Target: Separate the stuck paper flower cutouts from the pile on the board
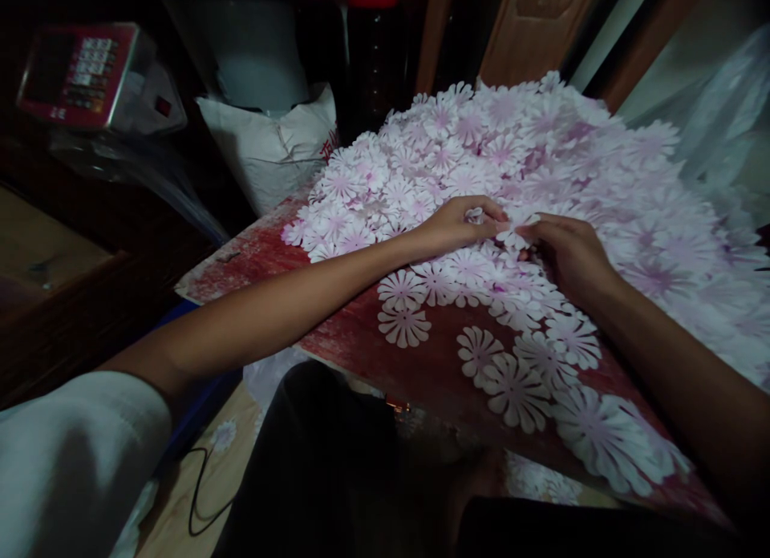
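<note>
Head view, left hand (pixel 457 229), right hand (pixel 569 257), on hundreds of cut-out flowers (pixel 529 165)

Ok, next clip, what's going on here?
A person is sorting through a big heap of pink-and-white flower cutouts with both bare hands, though it's hard to tell whether either hand has hold of one. The left hand and right hand meet at the heap's near edge, fingers on the cutouts. The heap sits on a red board, with some cutouts lying apart nearer the person. A white sack stands behind.
</note>
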Tool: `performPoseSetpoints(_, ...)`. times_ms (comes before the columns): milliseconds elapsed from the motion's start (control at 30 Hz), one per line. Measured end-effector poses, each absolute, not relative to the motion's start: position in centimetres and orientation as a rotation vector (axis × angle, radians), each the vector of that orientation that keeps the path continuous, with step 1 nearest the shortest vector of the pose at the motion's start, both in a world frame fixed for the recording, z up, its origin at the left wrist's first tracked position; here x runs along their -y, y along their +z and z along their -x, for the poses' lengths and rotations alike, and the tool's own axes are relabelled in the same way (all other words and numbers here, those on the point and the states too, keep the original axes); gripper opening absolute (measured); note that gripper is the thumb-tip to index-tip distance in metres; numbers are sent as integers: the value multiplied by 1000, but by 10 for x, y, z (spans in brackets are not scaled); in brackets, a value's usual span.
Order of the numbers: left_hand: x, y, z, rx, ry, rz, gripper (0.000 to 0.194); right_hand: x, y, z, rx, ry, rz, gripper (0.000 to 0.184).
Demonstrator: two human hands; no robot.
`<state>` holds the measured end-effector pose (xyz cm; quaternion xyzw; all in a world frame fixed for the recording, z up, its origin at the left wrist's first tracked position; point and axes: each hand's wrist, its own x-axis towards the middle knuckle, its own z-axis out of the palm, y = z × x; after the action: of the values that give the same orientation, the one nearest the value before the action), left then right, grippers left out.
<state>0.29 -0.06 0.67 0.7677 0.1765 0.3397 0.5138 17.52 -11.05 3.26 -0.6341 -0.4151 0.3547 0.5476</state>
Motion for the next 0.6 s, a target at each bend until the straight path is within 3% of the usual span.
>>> performPoseSetpoints(300,-2,7,-2,-389,850,-1894,16,108,26,-181,1089,827,1488,29)
performPoseSetpoints(600,0,6,-2,-380,857,-1920,30,109,24,-184,1347,814,1463,35)
